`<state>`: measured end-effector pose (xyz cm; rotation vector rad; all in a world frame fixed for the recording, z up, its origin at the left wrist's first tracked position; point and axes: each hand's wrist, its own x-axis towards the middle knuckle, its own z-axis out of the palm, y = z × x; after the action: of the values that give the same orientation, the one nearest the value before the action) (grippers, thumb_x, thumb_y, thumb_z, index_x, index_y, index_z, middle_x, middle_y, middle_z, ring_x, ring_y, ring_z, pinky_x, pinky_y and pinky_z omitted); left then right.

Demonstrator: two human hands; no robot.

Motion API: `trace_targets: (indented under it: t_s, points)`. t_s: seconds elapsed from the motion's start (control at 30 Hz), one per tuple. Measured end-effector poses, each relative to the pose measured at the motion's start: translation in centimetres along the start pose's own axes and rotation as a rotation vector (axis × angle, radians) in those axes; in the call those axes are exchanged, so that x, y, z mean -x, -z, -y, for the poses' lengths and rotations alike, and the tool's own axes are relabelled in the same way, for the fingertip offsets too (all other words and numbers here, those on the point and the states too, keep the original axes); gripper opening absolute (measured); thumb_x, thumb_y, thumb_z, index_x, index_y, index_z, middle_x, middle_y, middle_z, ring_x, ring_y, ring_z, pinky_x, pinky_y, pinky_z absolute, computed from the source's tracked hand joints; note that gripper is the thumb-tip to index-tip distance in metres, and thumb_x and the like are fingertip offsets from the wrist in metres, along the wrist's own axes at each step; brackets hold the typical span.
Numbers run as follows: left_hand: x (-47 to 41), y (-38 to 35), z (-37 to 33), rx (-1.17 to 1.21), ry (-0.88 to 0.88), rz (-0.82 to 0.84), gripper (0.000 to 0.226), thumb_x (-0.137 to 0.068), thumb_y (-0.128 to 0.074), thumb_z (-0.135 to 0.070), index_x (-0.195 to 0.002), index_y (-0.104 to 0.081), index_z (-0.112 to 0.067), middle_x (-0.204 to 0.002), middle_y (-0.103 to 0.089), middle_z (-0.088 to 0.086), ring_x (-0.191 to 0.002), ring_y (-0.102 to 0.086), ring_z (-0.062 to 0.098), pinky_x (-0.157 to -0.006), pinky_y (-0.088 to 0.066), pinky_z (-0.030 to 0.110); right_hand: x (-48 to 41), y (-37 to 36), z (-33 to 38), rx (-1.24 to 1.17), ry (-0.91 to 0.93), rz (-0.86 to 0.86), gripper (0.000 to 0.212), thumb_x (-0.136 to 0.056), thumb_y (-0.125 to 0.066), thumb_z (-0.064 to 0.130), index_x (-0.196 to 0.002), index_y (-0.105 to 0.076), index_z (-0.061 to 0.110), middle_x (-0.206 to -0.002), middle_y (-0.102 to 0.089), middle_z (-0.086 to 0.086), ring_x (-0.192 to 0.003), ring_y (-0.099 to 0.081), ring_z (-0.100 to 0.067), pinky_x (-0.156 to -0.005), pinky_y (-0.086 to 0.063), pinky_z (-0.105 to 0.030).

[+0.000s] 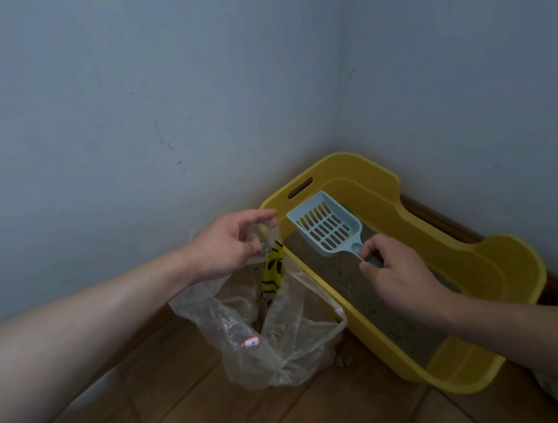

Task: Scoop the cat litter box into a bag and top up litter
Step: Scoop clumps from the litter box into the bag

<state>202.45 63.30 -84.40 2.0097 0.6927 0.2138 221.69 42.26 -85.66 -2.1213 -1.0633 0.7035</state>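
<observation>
Wooden floor [175, 422] in the wall corner carries the litter box [505, 277], with the bag [285, 348] touching its side. We see the grip of the left hand [226, 248] pinching the bag rim, and the grip of the right hand [398, 278] holding the scoop [327, 227] handle over the litter [342, 273]. A sagging bag mouth could spill clumps.

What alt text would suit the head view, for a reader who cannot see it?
A person's right hand holds a blue slotted scoop inside a yellow litter box, while the left hand pinches the rim of a clear plastic bag beside the box on a wooden floor.
</observation>
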Motion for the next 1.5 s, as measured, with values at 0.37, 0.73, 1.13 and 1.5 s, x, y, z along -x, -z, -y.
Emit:
trace_targets:
  t_s: [0.37,0.73,1.13,1.5]
  points:
    - [-1.8,-1.4,0.4,0.142,0.025,0.099,0.055,-0.080,-0.063,-0.016,-0.120,-0.058,-0.054,-0.122,-0.061,0.015,-0.078,-0.055,0.025,-0.071,-0.049,0.046,-5.5,-3.4,-3.6,0.042,-0.110,-0.030,0.011,-0.097,-0.055,0.018,-0.106,-0.053,0.026,-0.109,-0.055,0.003,-0.086,-0.060,-0.012,-0.061,-0.047,-0.024]
    - [-5.1,-2.9,2.1,0.216,0.063,0.095,0.053,-0.071,-0.073,-0.019,-0.117,-0.063,-0.044,-0.117,-0.070,-0.003,-0.105,-0.064,0.040,-0.093,-0.052,0.050,-8.9,-6.3,-5.2,-0.009,-0.123,-0.031,0.037,-0.098,-0.055,0.026,-0.134,-0.049,0.020,-0.124,-0.049,0.003,-0.115,-0.054,-0.014,-0.101,-0.050,-0.040]
    - [-6.4,-4.0,3.7,0.318,0.079,0.102,0.052,-0.075,-0.072,-0.013,-0.113,-0.067,-0.048,-0.118,-0.070,-0.002,-0.104,-0.066,0.037,-0.098,-0.051,0.051,-10.3,-10.3,-6.8,-0.030,-0.091,0.097,0.054,-0.099,-0.051,0.036,-0.149,-0.037,0.019,-0.138,-0.047,0.001,-0.122,-0.050,-0.013,-0.106,-0.046,-0.040]
    - [-6.4,-3.5,3.5,0.246,0.105,0.140,0.054,-0.084,-0.071,0.000,-0.129,-0.060,-0.028,-0.110,-0.071,-0.011,-0.095,-0.070,0.020,-0.082,-0.055,0.029,-10.6,-11.2,-7.6,0.019,-0.015,0.106,0.057,-0.099,-0.055,0.027,-0.151,-0.035,0.014,-0.133,-0.046,-0.001,-0.088,-0.050,0.001,-0.089,-0.044,-0.022]
